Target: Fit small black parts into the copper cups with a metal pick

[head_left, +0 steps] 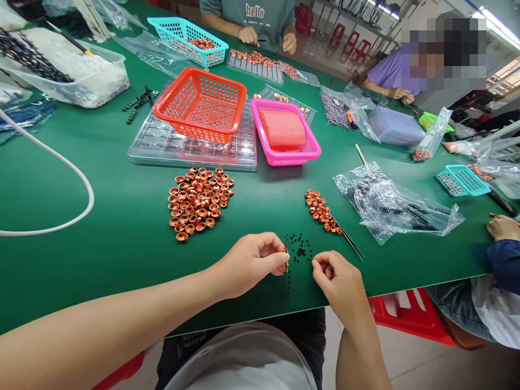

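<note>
My left hand (254, 261) pinches a thin black plastic strip (286, 254) that stands upright near the table's front edge. My right hand (335, 276) is closed in a pinch just right of it; what its fingertips hold is too small to make out. Between the hands lies a scatter of tiny black pieces (300, 249) on the green table (122, 233). A large pile of copper rings (199, 201) lies to the left. A smaller row of copper rings (322, 211) sits beside black tweezers (349, 242) to the right.
An orange basket (201, 104) rests on clear trays (190, 149), with a pink basket (284, 132) beside it. Clear bags (390, 203) lie at right, a white cable (60, 162) at left. Other people sit at the far side and right edge, with teal baskets (187, 39) nearby.
</note>
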`<state>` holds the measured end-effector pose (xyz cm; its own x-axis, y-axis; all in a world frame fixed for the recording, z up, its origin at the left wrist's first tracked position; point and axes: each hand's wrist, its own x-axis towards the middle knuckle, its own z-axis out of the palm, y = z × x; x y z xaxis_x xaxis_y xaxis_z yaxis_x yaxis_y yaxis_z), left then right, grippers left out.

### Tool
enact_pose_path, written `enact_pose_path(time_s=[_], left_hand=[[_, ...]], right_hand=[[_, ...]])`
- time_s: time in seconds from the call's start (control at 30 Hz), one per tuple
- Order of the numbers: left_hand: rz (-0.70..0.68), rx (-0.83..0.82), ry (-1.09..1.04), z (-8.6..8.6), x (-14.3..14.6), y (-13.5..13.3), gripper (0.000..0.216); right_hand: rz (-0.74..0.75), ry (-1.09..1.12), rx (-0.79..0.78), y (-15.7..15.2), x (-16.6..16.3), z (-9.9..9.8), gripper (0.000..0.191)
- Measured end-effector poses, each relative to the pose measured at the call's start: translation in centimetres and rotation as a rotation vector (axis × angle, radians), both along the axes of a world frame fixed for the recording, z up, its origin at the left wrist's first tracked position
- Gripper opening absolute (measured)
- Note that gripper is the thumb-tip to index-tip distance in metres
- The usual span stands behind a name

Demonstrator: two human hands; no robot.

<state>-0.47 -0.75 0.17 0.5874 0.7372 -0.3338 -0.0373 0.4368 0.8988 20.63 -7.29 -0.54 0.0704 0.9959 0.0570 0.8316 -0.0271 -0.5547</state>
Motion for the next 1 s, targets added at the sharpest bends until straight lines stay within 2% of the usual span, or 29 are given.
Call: enact_pose_path(time_s=[0.27, 0.43, 0.57, 0.83, 1.0], left_hand=[[-0.007, -0.002, -0.037, -0.1, 0.0, -0.1, 0.019], [-0.03, 0.002, -0.089, 0.0, 0.1, -0.2, 0.019], [-0.037, 0.011, -0.095, 0.2, 0.1, -0.3, 0.019], [-0.034, 0.013, -0.074, 0.2, 0.0, -0.5, 0.017], [-0.05, -0.038, -0.144, 0.4, 0.1, -0.5, 0.017]], right_hand=[[-0.088, 0.131, 0.02, -0.8, -0.3, 0.5, 0.012], [-0.04, 0.422, -0.115, -1.1, -2.2, 1.1, 0.013], [0.027, 0.548, -0.196, -0.9, -3.2, 0.9, 0.012], [0.044, 0.509, -0.237, -0.6, -3.4, 0.8, 0.007], [0.015, 0.553, -0.203, -0.6, -3.5, 0.9, 0.009]])
